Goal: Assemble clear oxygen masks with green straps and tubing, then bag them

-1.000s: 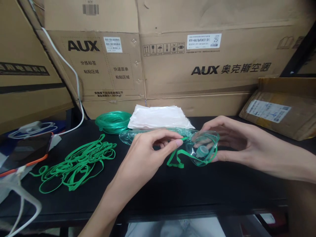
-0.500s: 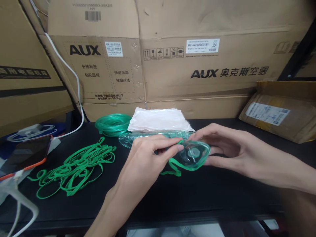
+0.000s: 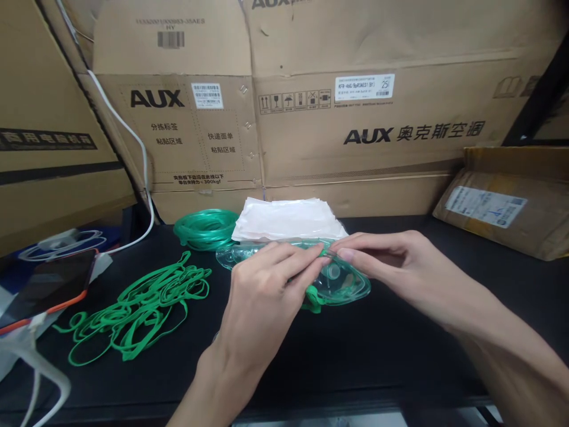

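Observation:
Both hands meet at a clear oxygen mask [image 3: 349, 287] with a green elastic strap [image 3: 313, 298] hanging below it. My left hand [image 3: 271, 284] pinches the strap at the mask's upper edge, thumb against fingertips. From the other side, my right hand [image 3: 382, 252] pinches the same edge between thumb and index finger, its fingertips almost touching the left ones. The exact spot between the fingertips is partly hidden. Behind the hands lie more clear green-tinted masks [image 3: 242, 252], largely covered by my left hand.
A tangled heap of green elastic straps [image 3: 146, 302] lies left. Coiled green tubing [image 3: 207, 228] and a stack of white packets [image 3: 288, 219] sit at the back. A phone [image 3: 53, 290] with white cables is far left; a taped carton [image 3: 498, 201] stands right.
My right hand has moved from the mask's right side to its upper edge, close beside my left fingertips. The mask has tilted lower, and the view has shifted slightly.

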Available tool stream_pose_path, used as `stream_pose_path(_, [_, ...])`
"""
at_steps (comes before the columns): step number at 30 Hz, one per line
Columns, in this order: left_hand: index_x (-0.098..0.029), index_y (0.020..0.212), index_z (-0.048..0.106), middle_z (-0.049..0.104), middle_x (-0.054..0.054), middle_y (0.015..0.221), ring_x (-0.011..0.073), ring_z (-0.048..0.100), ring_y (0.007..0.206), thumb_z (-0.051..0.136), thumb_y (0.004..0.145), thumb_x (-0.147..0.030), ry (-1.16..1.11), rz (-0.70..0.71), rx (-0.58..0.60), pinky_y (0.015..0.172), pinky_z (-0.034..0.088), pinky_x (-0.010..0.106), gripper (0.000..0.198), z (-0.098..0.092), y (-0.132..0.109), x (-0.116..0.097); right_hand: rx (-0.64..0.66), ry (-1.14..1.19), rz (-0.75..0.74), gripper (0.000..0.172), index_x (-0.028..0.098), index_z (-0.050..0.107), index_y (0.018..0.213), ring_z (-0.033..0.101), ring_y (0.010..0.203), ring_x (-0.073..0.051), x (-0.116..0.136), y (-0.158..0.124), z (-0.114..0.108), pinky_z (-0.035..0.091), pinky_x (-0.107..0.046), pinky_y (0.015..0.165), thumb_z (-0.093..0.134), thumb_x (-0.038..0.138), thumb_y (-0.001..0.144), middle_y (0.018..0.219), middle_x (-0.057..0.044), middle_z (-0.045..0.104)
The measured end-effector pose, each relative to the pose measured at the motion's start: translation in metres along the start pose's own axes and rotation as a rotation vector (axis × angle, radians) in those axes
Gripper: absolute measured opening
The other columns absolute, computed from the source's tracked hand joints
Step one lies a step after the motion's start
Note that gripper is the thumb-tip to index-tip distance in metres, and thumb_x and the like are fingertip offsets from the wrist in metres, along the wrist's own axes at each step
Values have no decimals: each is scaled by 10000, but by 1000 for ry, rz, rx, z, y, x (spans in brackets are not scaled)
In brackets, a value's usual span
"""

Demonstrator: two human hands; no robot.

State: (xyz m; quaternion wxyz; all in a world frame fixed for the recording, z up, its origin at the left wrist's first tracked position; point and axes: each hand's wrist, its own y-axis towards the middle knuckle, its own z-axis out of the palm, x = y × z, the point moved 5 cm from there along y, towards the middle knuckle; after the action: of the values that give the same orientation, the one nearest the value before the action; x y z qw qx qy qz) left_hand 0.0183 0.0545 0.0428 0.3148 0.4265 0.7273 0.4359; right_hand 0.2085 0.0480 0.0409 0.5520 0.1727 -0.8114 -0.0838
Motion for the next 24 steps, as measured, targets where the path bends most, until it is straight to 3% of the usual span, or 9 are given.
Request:
stream_pose_path(3, [-119,1063,847,816,18,920,155,718,803,724,1011,-145,35,41,29,793,552,282,136,0,-2,-2,-36,11,1,187,323,875,1109,772,1057,-229,1,2,1,574,-297,947,831,391,941,1088,11,853])
stream_pose_path(8, [-165,1117,840,803,4,903,169,670,795,768,984,-176,17,-39,67,826,522,323,151,1,-1,-2,-41,10,-4,143,254,828,955,737,1018,-245,4,2,1,549,-344,929,809,395,944,1009,-16,819])
stream_pose_path(14, [-283,1158,823,776,-52,872,153,611,735,735,964,-194,-259,-386,231,743,495,297,231,8,3,4,-117,-114,-94,132,235,746,936,703,987,-231,9,-2,8,548,-340,857,686,320,1017,1033,-32,763])
stream_pose_path(17, [-303,1061,793,781,-73,950,150,568,720,776,932,-299,-248,-514,223,725,467,299,130,9,3,7,-181,-244,-185,117,250,700,948,693,1033,-228,12,-5,15,545,-351,879,621,230,1034,1078,-27,737])
stream_pose_path(20, [-308,1004,755,779,-87,979,148,541,705,815,909,-391,-229,-547,233,720,444,304,139,9,1,8,-197,-327,-243,141,261,670,979,682,1052,-227,15,-7,19,539,-345,850,583,164,1035,1099,-30,714])
stream_pose_path(24, [-307,997,747,783,-78,995,165,589,763,799,910,-313,-201,-527,233,789,450,311,101,7,1,6,-206,-456,-302,165,255,639,975,681,1003,-225,20,-11,21,520,-349,824,551,134,1044,1088,-44,696])
